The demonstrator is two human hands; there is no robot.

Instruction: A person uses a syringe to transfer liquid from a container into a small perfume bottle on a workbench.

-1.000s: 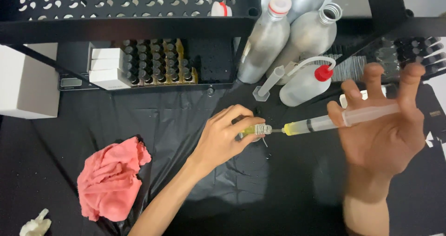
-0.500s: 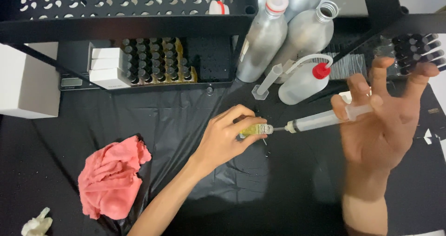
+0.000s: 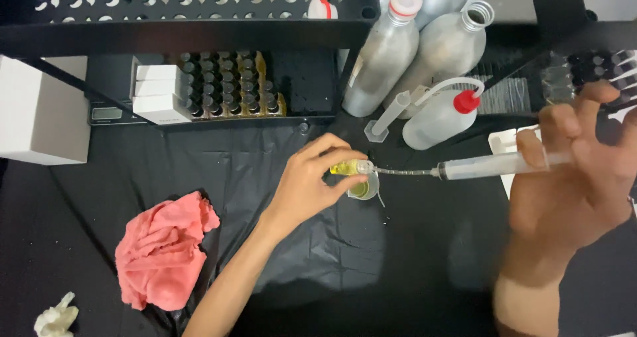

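Small laboratory or filling bench: a black-covered counter (image 3: pixel 199 171) carrying a tray of dark vials (image 3: pixel 232 88), aluminium bottles (image 3: pixel 381 58), a red-capped wash bottle (image 3: pixel 441 114), a graduated cylinder (image 3: pixel 388 114), a scale (image 3: pixel 109 111) and a syringe (image 3: pixel 488 166) beneath a perforated shelf (image 3: pixel 179 5)

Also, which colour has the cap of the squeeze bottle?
Red; the squeeze bottle's cap shows clearly in the head view.

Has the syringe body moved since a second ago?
Yes. The syringe in the right hand has pulled rightward, away from the vial in the left hand; the metal bottles mark the fixed background.
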